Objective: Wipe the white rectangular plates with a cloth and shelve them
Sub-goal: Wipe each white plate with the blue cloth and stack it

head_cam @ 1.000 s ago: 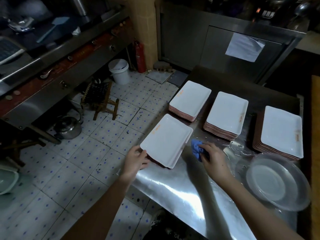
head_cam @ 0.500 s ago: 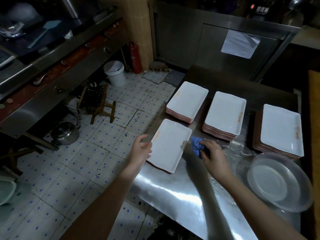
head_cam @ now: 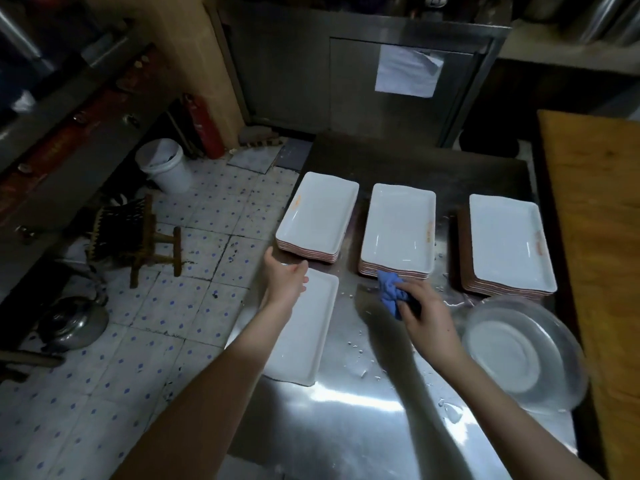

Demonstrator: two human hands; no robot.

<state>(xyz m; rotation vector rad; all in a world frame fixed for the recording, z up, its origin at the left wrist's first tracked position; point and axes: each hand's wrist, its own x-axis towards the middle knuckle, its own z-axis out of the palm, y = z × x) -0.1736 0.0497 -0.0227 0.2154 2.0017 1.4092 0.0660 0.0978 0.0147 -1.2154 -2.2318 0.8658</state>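
At counter (head_cam: 363,427) left edge: lone plate (head_cam: 304,327) lies flat | your L hand (head_cam: 285,280) spread over its far end, gripping nothing | R hand (head_cam: 426,317) bunches cloth (head_cam: 389,289) | plate likely stiff, wet-slick, breakable: grip long rims

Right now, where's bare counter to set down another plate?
Bare: near counter, between the lone plate and the basin, wet in spots; also the dark strip behind the plate stacks. Crowded: the row of stacks, with only narrow gaps.
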